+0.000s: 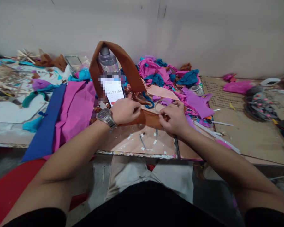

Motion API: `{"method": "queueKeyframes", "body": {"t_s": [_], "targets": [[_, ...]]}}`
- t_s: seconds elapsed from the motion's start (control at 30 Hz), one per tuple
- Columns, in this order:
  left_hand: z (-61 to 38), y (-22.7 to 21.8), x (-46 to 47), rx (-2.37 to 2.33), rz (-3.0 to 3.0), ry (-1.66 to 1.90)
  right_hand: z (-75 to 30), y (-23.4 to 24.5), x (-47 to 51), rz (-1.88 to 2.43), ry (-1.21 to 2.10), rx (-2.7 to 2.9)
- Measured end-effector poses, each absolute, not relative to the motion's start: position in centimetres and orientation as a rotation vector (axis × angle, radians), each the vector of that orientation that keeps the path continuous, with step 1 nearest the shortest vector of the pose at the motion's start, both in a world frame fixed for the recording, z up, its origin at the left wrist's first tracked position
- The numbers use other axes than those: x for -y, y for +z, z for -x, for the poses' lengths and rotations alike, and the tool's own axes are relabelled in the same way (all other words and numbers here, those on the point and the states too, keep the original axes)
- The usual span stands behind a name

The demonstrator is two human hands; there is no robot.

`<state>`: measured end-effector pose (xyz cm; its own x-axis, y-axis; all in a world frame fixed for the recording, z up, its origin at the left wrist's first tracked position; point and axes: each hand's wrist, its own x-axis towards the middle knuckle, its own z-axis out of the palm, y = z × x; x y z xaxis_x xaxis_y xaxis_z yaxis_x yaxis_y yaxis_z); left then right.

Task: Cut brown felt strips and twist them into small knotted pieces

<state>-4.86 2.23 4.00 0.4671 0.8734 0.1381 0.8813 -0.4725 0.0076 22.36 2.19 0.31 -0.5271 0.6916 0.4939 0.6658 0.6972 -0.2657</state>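
Note:
A flat brown strip of cloth or crepe paper [150,119] stretches across the table in front of me. My left hand [126,111], wearing a steel watch, is curled closed over its left part; the fingertips are partly hidden. At the strip's right end, my right hand [174,117] pinches the edge between thumb and fingers. A clear ring that looks like a tape roll [158,106] lies just behind the right fingers. Behind my left hand a lit phone [113,90] showing a timer leans near a plastic bottle [107,61]. A long brown strip [132,66] arches over the bottle.
Pink, teal and purple scraps [153,71] are heaped behind my hands. Pink sheets [73,107] and a blue sheet [47,126] lie left, beyond them wood slivers [4,78]. At right are cardboard [227,116], a white stick [217,137] and a dark bundle [259,105].

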Motion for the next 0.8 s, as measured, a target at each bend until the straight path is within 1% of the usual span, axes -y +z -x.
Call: {"method": "queueKeyframes", "body": {"t_s": [0.1,0.37,0.53,0.8], "targets": [[4.8,4.0,-2.1,1.554,2.686,-0.23,-22.2,0.4,-2.0,1.021,0.071,2.368],[3.3,3.4,-1.3,1.26,3.004,-0.278,-21.1,0.4,-0.8,0.925,0.145,2.484],[2.3,2.9,-0.7,1.255,3.002,-0.227,-20.9,0.4,-0.7,0.892,0.137,2.483],[3.3,3.3,-1.4,1.313,2.895,-0.229,-21.7,0.4,-1.5,0.999,0.08,2.406]]}}
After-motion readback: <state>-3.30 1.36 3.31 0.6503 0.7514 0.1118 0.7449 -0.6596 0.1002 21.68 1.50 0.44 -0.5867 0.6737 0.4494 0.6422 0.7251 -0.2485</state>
